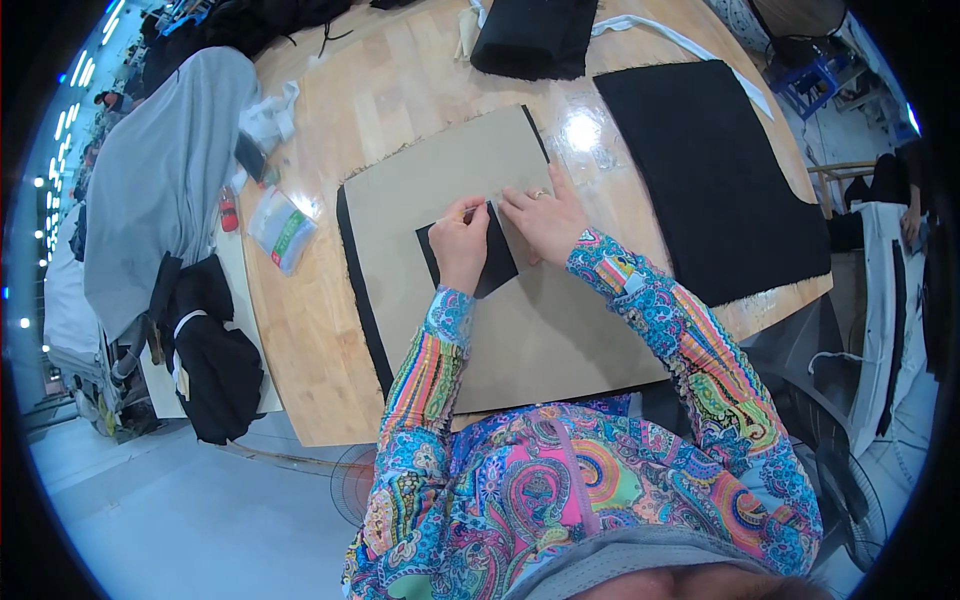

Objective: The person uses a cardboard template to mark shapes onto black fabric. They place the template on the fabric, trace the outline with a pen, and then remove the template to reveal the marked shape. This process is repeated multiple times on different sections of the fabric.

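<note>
A large tan pattern sheet lies over black fabric, whose frayed edge shows along its left side. In the middle of the sheet is a black rectangle; whether it is a separate piece or an opening onto the fabric below, I cannot tell. My left hand is over the rectangle's upper part, its fingers pinched at the top edge. Something thin and pale seems to be between the fingertips, too small to name. My right hand lies flat on the sheet just right of the rectangle, fingers spread.
Black cut fabric lies on the wooden table to the right, a folded black bundle at the back. To the left are a plastic packet, a small red object and draped grey cloth. A fan stands lower right.
</note>
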Motion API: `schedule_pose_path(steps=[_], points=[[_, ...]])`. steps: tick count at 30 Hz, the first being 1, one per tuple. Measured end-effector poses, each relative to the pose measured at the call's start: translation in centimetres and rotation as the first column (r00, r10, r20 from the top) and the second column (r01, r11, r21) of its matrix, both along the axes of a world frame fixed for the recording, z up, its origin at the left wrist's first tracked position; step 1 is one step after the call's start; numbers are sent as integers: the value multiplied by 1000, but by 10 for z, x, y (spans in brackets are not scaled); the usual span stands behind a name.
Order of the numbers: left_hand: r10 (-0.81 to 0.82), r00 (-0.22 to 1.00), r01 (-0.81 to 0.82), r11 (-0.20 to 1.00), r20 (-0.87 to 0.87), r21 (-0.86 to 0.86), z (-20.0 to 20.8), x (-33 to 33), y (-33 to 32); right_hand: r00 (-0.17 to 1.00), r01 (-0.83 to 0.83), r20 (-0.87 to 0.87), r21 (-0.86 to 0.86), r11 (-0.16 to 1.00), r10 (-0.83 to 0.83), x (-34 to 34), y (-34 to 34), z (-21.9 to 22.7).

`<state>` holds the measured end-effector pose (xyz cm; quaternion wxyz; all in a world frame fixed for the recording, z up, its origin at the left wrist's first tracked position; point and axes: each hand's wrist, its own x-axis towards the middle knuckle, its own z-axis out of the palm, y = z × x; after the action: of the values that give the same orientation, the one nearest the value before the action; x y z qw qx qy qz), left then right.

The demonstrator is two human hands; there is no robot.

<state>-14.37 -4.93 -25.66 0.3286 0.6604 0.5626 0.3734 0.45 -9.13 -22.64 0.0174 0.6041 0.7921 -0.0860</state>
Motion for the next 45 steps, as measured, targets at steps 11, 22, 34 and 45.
schedule_pose_path(steps=[11,22,34,45], points=[[-55,994,64,993,-92,96,-1,0,-5,1000,3,-7,-61,998,-4,0,2,3],[-266,949,282,957,-167,76,15,-19,-67,999,11,-30,47,999,-10,1,1,-7],[-250,967,254,964,-55,79,29,-37,-82,998,-14,-54,-5,1000,14,-2,1,-5],[228,929,-229,973,-290,34,14,-180,-90,991,-21,-131,34,999,25,10,-9,-17]])
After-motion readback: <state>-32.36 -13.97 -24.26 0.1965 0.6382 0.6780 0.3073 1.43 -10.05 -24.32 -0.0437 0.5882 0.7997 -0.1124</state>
